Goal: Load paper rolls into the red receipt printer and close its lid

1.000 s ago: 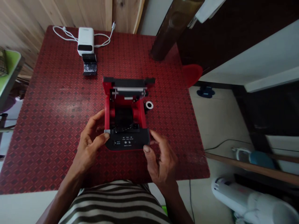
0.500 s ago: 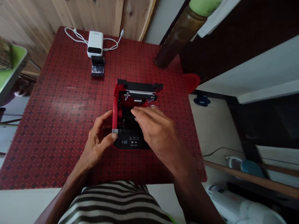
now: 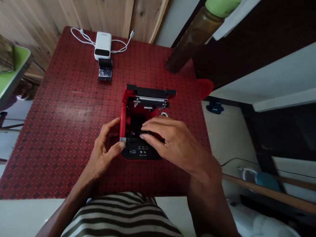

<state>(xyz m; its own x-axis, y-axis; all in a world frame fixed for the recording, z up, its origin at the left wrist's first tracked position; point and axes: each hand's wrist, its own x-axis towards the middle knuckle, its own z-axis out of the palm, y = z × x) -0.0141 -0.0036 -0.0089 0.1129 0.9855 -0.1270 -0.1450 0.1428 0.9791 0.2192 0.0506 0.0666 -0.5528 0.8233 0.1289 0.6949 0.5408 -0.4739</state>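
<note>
A red and black label printer (image 3: 142, 154) sits on the table with its lid (image 3: 150, 92) raised at the back. Its dark inner bay shows red walls, and small buttons mark the front panel. My left hand (image 3: 105, 144) holds the printer's left side, thumb on the front corner and fingers along the outer wall. Over the bay's front edge, my right hand (image 3: 170, 135) has its thumb and fingers drawn together; whatever lies between the fingertips is hidden. A white ring-like part (image 3: 164, 114) shows just behind the right hand, at the printer's right side.
The red patterned table (image 3: 69, 131) holds a white box-shaped device (image 3: 103, 44) with a white cable (image 3: 120, 46). A black roll (image 3: 105, 69) touches its front. A tall brown bottle (image 3: 195, 36) with a green cap stands at the back right.
My right hand has shifted toward the bay's front edge, its thumb and fingers now meeting there. My left hand stays on the printer's side. The whole view has shifted slightly.
</note>
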